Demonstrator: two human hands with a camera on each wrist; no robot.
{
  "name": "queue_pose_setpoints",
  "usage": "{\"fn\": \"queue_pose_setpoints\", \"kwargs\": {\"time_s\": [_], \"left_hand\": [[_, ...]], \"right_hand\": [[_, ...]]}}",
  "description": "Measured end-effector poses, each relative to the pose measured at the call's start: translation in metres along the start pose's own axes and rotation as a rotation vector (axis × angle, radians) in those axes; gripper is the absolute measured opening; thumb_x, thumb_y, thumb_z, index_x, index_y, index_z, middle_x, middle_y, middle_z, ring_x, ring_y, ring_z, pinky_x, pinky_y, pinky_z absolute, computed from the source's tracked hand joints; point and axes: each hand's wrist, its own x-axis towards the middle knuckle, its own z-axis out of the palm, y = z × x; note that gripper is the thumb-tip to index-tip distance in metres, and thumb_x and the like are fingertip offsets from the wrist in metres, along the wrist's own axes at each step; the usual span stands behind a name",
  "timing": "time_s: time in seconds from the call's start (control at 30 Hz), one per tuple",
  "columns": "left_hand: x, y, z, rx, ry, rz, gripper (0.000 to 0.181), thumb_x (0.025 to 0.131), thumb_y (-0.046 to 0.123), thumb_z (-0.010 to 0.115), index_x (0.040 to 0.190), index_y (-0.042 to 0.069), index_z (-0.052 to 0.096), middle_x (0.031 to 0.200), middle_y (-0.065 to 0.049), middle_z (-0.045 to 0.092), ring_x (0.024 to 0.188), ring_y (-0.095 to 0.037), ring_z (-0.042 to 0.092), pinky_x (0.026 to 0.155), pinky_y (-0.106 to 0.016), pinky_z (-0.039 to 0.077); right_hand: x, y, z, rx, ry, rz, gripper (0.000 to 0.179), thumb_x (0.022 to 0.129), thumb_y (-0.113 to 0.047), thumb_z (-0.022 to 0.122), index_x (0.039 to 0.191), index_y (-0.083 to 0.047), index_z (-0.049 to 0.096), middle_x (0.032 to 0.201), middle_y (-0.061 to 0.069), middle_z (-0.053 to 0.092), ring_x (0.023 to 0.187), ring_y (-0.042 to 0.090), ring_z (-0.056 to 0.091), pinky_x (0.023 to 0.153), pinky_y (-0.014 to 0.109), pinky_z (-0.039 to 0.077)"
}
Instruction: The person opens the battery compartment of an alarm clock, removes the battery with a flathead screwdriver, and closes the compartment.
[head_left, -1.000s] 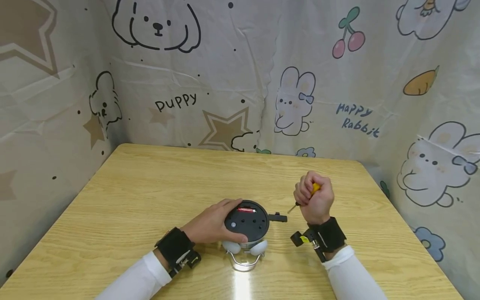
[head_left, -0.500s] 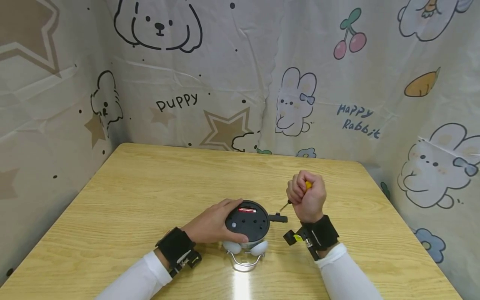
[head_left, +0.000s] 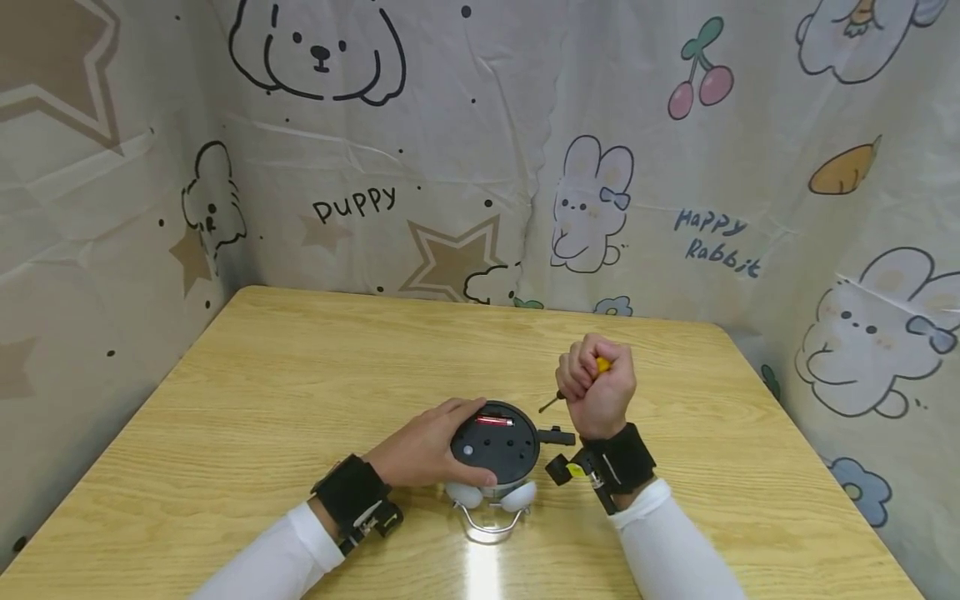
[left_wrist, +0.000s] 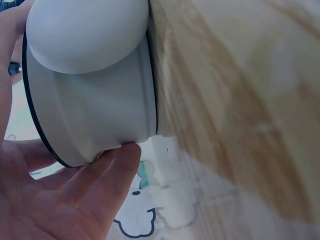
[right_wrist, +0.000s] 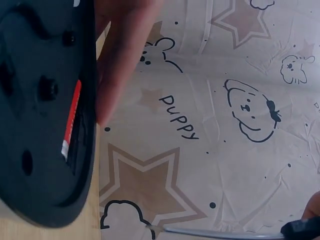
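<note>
A twin-bell alarm clock [head_left: 506, 462] lies face down on the table, its black back upward and its two pale bells toward me. A red battery [head_left: 495, 421] shows in the slot of that back, seen closer as the battery [right_wrist: 72, 117] in the right wrist view. My left hand [head_left: 427, 443] grips the clock from the left, thumb near a bell and fingers round the far side. In my right hand [head_left: 597, 383], fingers curled round its yellow handle, is a screwdriver [head_left: 552, 403]. Its tip points down-left, just up and right of the clock in the head view.
A small black plastic cover [head_left: 557, 436] sits right beside the clock, between it and my right wrist. The clock's wire handle [head_left: 487, 527] extends toward me. Patterned cloth [head_left: 450, 167] hangs behind the wooden table [head_left: 315, 358].
My right hand has moved left with the screwdriver, bringing the tip from beyond the black cover to near the clock's edge. The left hand and clock stay put.
</note>
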Motion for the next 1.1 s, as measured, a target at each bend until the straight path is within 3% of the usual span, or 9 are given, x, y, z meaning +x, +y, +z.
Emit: {"fn": "queue_pose_setpoints", "kwargs": {"time_s": [0.17, 0.5, 0.77, 1.1], "left_hand": [[-0.001, 0.002, -0.002, -0.006, 0.004, 0.005, 0.111, 0.075, 0.063, 0.086, 0.163, 0.017, 0.036, 0.16, -0.014, 0.045, 0.139, -0.033, 0.053, 0.109, -0.052, 0.05], [-0.001, 0.002, -0.003, 0.006, 0.014, 0.022, 0.111, 0.074, 0.063, 0.086, 0.162, 0.017, 0.036, 0.158, -0.014, 0.048, 0.134, -0.031, 0.056, 0.106, -0.05, 0.051], [0.0, 0.0, -0.001, 0.002, 0.011, 0.021, 0.111, 0.074, 0.064, 0.086, 0.162, 0.017, 0.037, 0.157, -0.013, 0.049, 0.131, -0.028, 0.057, 0.104, -0.048, 0.052], [0.0, 0.0, 0.0, -0.002, -0.001, 0.021, 0.111, 0.075, 0.064, 0.085, 0.162, 0.017, 0.036, 0.158, -0.013, 0.047, 0.131, -0.028, 0.057, 0.104, -0.048, 0.052]], "right_hand": [[0.0, 0.004, 0.002, 0.004, -0.002, 0.014, 0.037, 0.097, -0.014, 0.015, 0.06, -0.014, 0.024, 0.052, -0.001, 0.018, 0.041, 0.015, 0.012, 0.038, 0.034, 0.005], [-0.002, 0.014, 0.0, 0.042, -0.158, -0.033, 0.032, 0.096, -0.017, 0.02, 0.065, -0.012, 0.024, 0.056, 0.0, 0.02, 0.045, 0.016, 0.017, 0.042, 0.035, 0.01], [-0.008, 0.023, 0.002, 0.01, -0.1, 0.034, 0.031, 0.094, -0.014, 0.016, 0.064, -0.013, 0.025, 0.056, 0.001, 0.022, 0.046, 0.018, 0.018, 0.045, 0.038, 0.01], [-0.011, 0.028, 0.001, 0.025, -0.089, 0.067, 0.031, 0.094, -0.014, 0.015, 0.065, -0.013, 0.025, 0.056, 0.001, 0.021, 0.046, 0.018, 0.017, 0.046, 0.038, 0.009]]}}
